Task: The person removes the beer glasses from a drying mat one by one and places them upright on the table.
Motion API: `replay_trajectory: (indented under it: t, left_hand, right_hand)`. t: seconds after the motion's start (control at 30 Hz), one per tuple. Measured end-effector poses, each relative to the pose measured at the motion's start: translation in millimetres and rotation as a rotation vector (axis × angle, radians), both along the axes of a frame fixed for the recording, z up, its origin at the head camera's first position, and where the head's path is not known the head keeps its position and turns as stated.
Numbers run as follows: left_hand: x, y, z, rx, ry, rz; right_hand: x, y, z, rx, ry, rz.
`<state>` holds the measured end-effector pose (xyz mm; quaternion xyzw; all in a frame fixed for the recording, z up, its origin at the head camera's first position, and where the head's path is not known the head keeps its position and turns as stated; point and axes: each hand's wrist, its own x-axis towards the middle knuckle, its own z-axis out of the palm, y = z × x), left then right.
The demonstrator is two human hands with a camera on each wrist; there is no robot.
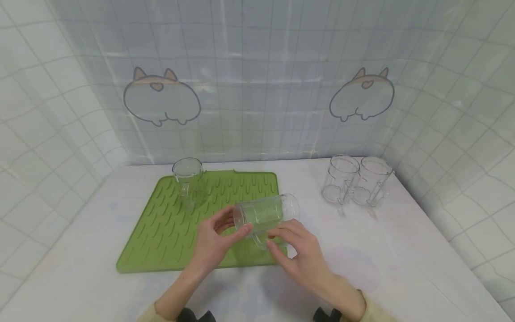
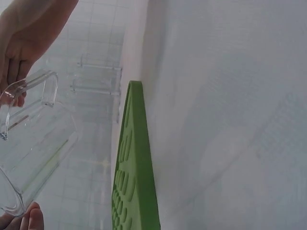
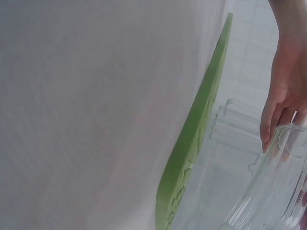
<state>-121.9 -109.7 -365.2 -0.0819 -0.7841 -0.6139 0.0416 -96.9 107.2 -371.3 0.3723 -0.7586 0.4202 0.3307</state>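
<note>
A clear glass mug [image 1: 265,212] lies sideways in the air over the green ridged drying mat [image 1: 161,241], its handle [image 1: 259,242] turned toward me. My left hand [image 1: 213,243] grips the mug's left end, thumb on the near side and fingers behind. At the handle, the thumb and fingers of my right hand [image 1: 303,255] are bent around its right part. The left wrist view shows the mug [image 2: 43,143] raised off the mat [image 2: 139,158], with the right hand's fingertips behind the handle. In the right wrist view, the left hand [image 3: 288,86] meets the mug's end.
Another glass mug [image 1: 189,183] stands on the mat's back left. Two more glass mugs, one mug [image 1: 339,179] beside another mug [image 1: 370,181], stand close together at the back right of the white table [image 1: 382,250]. A tiled-pattern wall covering [image 1: 261,112] encloses the back and sides.
</note>
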Motion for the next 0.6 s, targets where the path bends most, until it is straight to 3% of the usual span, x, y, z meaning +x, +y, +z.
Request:
replay_trajectory:
  t: [0.23,0.6]
  left_hand:
    - [-0.2,-3.0,3.4,0.036,-0.014,-0.006]
    - [-0.5,-6.5,4.7,0.062,0.003,0.0]
  right_hand:
    - [-2.6,5,4.6,-0.056,0.004,-0.076]
    - [-5.0,13,7.6,-0.076,-0.059,-0.185]
